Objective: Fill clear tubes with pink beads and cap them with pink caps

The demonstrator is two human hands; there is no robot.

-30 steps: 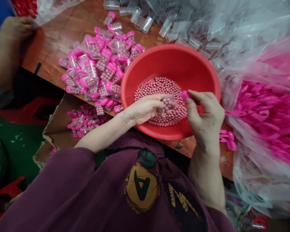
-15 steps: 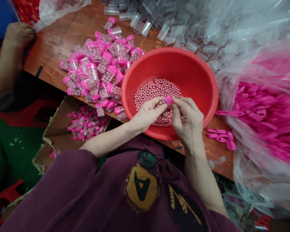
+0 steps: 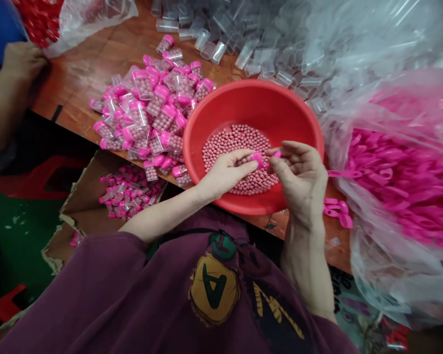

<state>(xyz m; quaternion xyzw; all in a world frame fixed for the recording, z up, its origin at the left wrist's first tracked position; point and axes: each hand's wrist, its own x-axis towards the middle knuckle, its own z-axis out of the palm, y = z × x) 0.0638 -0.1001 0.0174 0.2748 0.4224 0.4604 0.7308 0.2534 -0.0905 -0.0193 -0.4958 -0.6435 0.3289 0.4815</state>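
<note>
My left hand (image 3: 229, 169) is closed around a small clear bottle (image 3: 246, 160) of pink beads, with a bright pink top at its right end. Just to the right, my right hand (image 3: 300, 172) pinches a small pink plastic piece (image 3: 276, 154) between thumb and fingers, a short gap from the bottle. Its exact kind is too small to tell. Both hands are over a red basin (image 3: 302, 110), where loose pink beads (image 3: 239, 140) cover part of the bottom. To the left lies a heap of filled, pink-topped bottles (image 3: 157, 105) on the wooden table.
Clear empty tubes (image 3: 217, 51) are piled at the back. On the right, a plastic bag (image 3: 372, 290) holds pink scoop-like parts (image 3: 402, 191), with several loose pink parts (image 3: 337, 210) beside it. A cardboard box (image 3: 79, 201) below contains more bottles. Another person's hand (image 3: 24, 59) rests at far left.
My right hand has moved right, away from the bottle's pink top, and a small pink piece now shows in its fingers. My left hand still holds the bottle. The view has shifted slightly.
</note>
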